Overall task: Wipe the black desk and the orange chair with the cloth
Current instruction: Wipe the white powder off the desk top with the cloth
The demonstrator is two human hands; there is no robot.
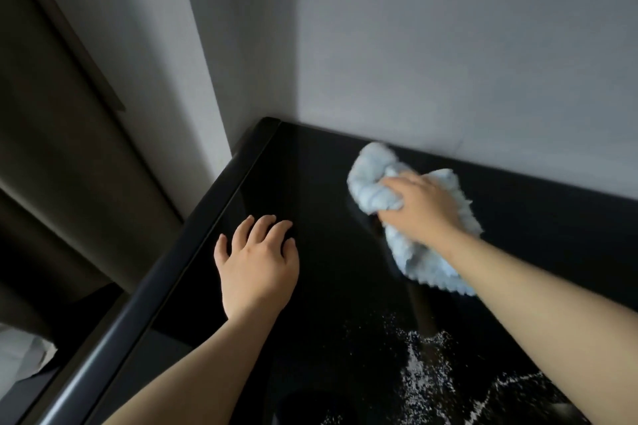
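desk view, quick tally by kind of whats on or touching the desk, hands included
hands: 2, left hand flat on the desk, right hand gripping the cloth
cloth: 1, light blue
patch of white specks: 1
total: 4

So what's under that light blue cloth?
The light blue cloth, bunched in the right hand, lies on the glossy black desk. The desk surface directly beneath it is covered. White specks show nearer the camera.
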